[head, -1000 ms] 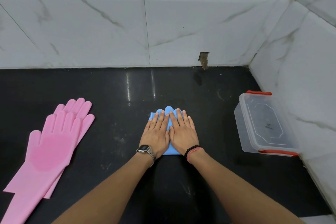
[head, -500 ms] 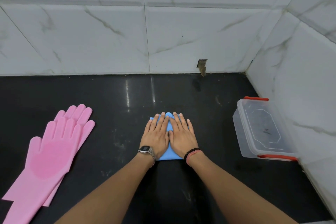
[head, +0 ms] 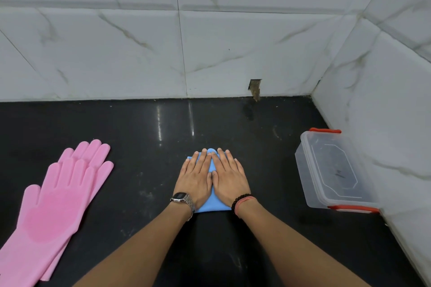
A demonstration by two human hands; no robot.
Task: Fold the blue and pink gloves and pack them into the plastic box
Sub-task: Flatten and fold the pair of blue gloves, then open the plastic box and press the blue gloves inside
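Note:
The folded blue gloves [head: 212,205] lie on the black counter, mostly hidden under my palms. My left hand [head: 195,179] and my right hand [head: 229,179] press flat on them side by side, fingers straight and pointing away from me. Only the blue near edge and a few fingertips of the gloves show. The pink gloves [head: 53,202] lie stacked and unfolded at the far left, palm side up. The clear plastic box [head: 333,170] with red clips stands at the right, its lid on.
The black counter [head: 140,147] meets white marble-tiled walls at the back and on the right. The box sits tight against the right wall [head: 384,123]. A small chipped hole [head: 255,87] marks the back wall's base.
Both hands stay flat on the blue gloves. The camera has tilted up a little, so everything sits lower in view.

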